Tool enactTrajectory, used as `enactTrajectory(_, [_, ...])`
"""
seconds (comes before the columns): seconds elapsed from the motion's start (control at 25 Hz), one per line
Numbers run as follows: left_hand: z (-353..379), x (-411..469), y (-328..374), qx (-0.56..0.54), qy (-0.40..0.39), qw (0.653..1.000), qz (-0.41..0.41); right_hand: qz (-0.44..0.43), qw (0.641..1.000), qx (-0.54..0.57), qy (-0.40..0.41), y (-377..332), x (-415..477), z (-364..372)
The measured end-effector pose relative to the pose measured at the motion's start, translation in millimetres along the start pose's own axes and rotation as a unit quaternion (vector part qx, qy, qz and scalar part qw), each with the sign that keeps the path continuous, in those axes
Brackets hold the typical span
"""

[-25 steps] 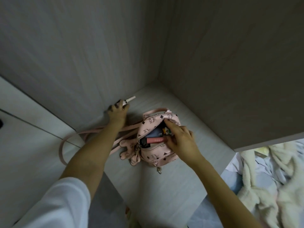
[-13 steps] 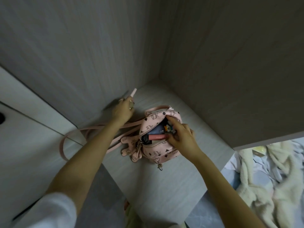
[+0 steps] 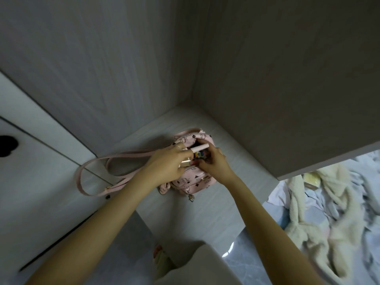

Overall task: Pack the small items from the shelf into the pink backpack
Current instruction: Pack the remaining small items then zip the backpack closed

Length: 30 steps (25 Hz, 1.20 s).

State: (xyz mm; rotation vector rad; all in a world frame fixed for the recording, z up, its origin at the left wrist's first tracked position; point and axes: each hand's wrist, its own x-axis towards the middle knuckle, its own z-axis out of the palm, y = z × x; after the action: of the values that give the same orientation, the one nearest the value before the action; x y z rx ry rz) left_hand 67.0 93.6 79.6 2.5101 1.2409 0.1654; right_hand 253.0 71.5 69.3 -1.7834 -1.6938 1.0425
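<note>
Head view: patterned pink backpack (image 3: 193, 181) open, trinkets (image 3: 199, 155) inside; left grip (image 3: 164, 165) pinches a pale tube (image 3: 199, 148), right grip (image 3: 213, 165) clutches its rim.

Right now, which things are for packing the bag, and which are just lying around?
For the job: pink backpack; pink tube, held in the left hand; right hand gripping the backpack's opening.
Just lying about: cream fluffy cloth; pale blue bedding.

I look into a dim nook. A pale wood wall (image 3: 92, 68) is on my left and a side wall (image 3: 287, 79) on my right. The shelf (image 3: 205, 214) is pale gray. A white door (image 3: 30, 182) has a dark hole (image 3: 7, 148). A fluffy cream blanket (image 3: 329, 223) lies on the bed (image 3: 283, 200).
</note>
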Motion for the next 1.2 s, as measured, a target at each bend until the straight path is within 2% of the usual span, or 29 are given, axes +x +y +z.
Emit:
enactTrajectory(0.12, [8.0, 4.8, 6.0, -0.057, -0.039, 0.997, -0.044, -0.002, 0.995, 0.095, 0.003, 1.9, -4.0, -0.7])
enactTrajectory(0.28, [12.2, -6.9, -0.1, -0.202, -0.030, 0.978, -0.053, 0.035, 0.983, 0.169, 0.055, 4.2, -3.5, 1.6])
enactTrajectory(0.44, [25.0, -21.4, 3.4, -0.308, 0.041, 0.946, -0.093, 0.011, 0.990, 0.071, 0.122, 5.1, 4.3, 2.9])
enactTrajectory(0.6, [36.2, -27.9, 9.0, -0.324, 0.187, 0.912, -0.167, -0.029, 0.983, -0.070, 0.166, 3.1, 3.2, 9.4])
enactTrajectory(0.68, [36.4, -29.7, 9.3, -0.344, 0.202, 0.897, -0.190, -0.027, 0.977, -0.126, 0.170, 1.1, 1.2, 12.8])
enactTrajectory(0.72, [35.9, -31.6, 9.4, -0.337, 0.190, 0.903, -0.189, -0.017, 0.974, -0.145, 0.171, -1.2, 1.0, 13.3])
enactTrajectory(0.88, [30.0, -36.9, 10.2, -0.210, 0.122, 0.961, -0.135, 0.021, 0.971, -0.182, 0.156, -8.1, 5.3, 9.7])
enactTrajectory(1.0, [18.0, -28.9, 10.7, -0.164, 0.054, 0.980, -0.102, 0.054, 0.973, -0.170, 0.143, -10.8, 6.8, 8.0])
enactTrajectory(1.12, [9.1, -17.2, 11.7, -0.084, -0.036, 0.993, -0.081, 0.053, 0.978, -0.113, 0.164, -10.0, 6.0, 11.5])
enactTrajectory(1.2, [10.4, -13.5, 13.5, -0.032, -0.051, 0.995, -0.076, 0.040, 0.976, 0.002, 0.216, -7.4, 3.0, 14.8])
